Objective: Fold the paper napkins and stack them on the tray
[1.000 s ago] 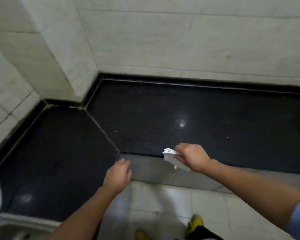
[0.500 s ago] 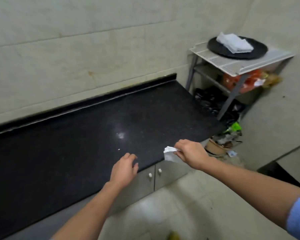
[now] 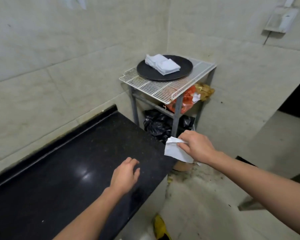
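White folded napkin (image 3: 176, 150) was pinched in the right hand (image 3: 197, 147), left hand (image 3: 126, 175) loose and empty over the surface (image 3: 59, 170); carrying step, next likely setting it on the tray (image 3: 185, 70) stack (image 3: 162, 64).

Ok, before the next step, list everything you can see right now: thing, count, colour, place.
folded napkin: one, white, pinched in the right hand past the counter's end
napkin stack: one pile, count unclear, white, on the tray
tray: one, round, black, on the wire shelf
wire shelf: one, white, atop a grey metal stand in the corner
counter: one, black, glossy, along the left wall
black bag: one, under the shelf
orange bag: one, on the stand's middle level
wall box: one, white, upper right wall
yellow shoe: one seen, bottom edge, on the floor
left hand: empty, fingers curled, over the counter
right hand: gripping the folded napkin
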